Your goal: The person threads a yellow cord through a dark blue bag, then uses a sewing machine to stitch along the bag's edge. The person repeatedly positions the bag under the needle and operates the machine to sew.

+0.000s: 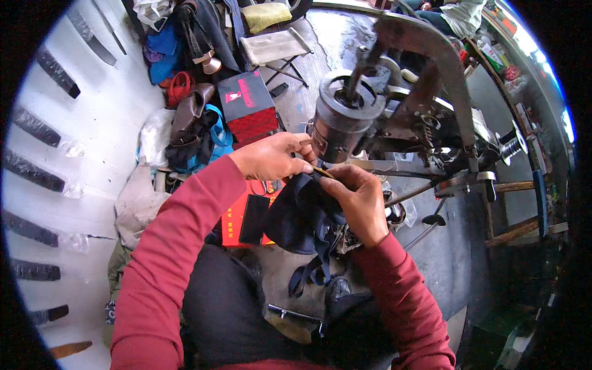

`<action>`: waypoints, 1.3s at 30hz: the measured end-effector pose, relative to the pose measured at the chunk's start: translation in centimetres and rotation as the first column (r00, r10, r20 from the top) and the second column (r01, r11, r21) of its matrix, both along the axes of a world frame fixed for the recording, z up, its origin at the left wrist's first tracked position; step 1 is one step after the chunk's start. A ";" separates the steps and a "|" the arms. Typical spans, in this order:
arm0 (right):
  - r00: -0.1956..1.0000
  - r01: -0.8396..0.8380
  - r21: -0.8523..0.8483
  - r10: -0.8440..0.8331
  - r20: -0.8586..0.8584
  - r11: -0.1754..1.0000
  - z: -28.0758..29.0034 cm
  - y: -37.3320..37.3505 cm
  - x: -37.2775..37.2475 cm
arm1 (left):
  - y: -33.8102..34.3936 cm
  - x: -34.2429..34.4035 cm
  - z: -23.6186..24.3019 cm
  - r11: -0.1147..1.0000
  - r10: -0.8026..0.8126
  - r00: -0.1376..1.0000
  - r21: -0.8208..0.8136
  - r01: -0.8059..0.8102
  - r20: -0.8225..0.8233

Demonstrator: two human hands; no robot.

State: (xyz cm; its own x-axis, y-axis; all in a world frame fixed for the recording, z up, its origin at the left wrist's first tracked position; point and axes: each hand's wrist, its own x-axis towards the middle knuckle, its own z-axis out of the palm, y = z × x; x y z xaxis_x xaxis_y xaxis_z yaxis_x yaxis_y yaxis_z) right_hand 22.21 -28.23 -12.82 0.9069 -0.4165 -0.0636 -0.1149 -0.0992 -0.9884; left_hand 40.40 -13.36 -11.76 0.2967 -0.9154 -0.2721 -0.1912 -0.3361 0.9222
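- Pale wall (92,246) with dark strips, curving along the left edge of the frame.
- Dark metal machine (342,120), filling the upper right; its round drum stands just beyond the hands, tightening the room there.
- Grey floor (428,262), showing at centre right beyond the right forearm.
- Navy cloth piece (296,216) with a dangling strap, at the centre, below the machine's drum.
- Black-and-red box (246,102), upper centre-left, with a logo and lettering on its lid.
- Red package (233,225) with yellow characters, left of the cloth.
- Left hand (271,156) and right hand (359,198), near each other, each pinching the cloth's upper edge.
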 end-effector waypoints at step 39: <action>0.947 0.245 -0.643 -0.037 0.319 0.725 0.8 -1.4 -1.1 | -3.4 3.5 -2.6 0.981 -0.190 0.981 -0.055 0.188 -0.035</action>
State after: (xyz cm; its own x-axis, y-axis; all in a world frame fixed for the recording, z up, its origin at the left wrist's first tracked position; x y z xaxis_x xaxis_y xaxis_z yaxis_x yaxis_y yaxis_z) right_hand 21.15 -29.64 -12.07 0.7702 -0.3794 0.5127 0.0720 -0.7470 -0.6609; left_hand 43.91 -16.74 -14.32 0.1071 -0.9669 -0.2314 -0.2089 -0.2494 0.9456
